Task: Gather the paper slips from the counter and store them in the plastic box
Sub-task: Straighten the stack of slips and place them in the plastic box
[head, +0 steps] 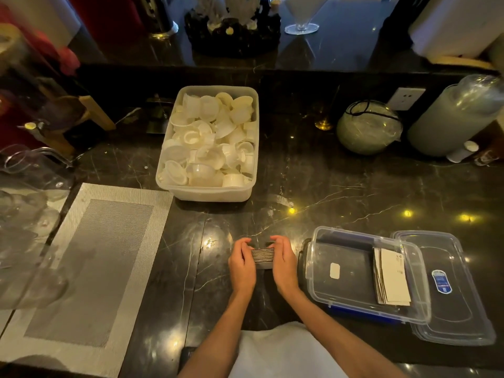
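A stack of paper slips (263, 256) stands on edge on the dark marble counter, pressed between both hands. My left hand (241, 264) grips its left side and my right hand (283, 261) its right side. Just to the right sits the open clear plastic box (341, 271), and another bundle of white slips (392, 278) leans inside it against the right wall. The box's clear lid (450, 309) with a blue label lies partly under the box on the right.
A white tub (210, 192) full of small white cups stands behind my hands. A grey woven placemat (90, 266) lies left, with clear glassware (24, 214) at the far left. Jars and a socket line the back right.
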